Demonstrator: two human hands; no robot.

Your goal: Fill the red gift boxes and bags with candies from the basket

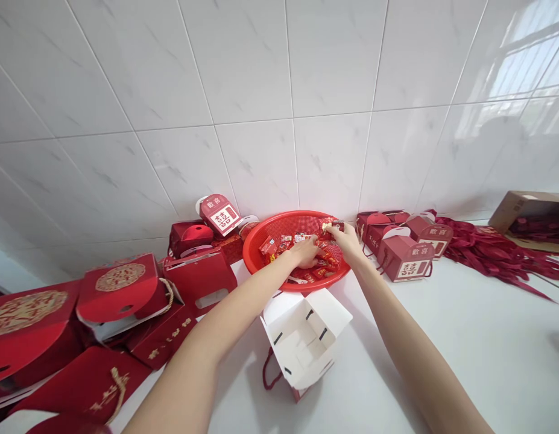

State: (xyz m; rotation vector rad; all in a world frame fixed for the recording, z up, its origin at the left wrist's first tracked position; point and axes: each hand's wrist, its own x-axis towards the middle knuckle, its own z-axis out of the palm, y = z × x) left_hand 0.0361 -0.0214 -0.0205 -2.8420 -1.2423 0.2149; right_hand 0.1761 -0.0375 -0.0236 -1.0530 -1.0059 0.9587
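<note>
A red plastic basket holds several red-wrapped candies. My left hand is down among them, fingers bent and close together; what they grip, if anything, is hidden. At the basket's right side my right hand pinches a red candy packet near the rim. An open gift box with a white inside stands in front of the basket, between my forearms. Its flaps are spread, and a dark red cord handle hangs on its left. No candy shows inside the box.
Larger red gift boxes are piled on the left. Closed small boxes stand by the wall, one at the left and several at the right. Dark red ribbons lie near a cardboard carton. A tiled wall bounds the white table.
</note>
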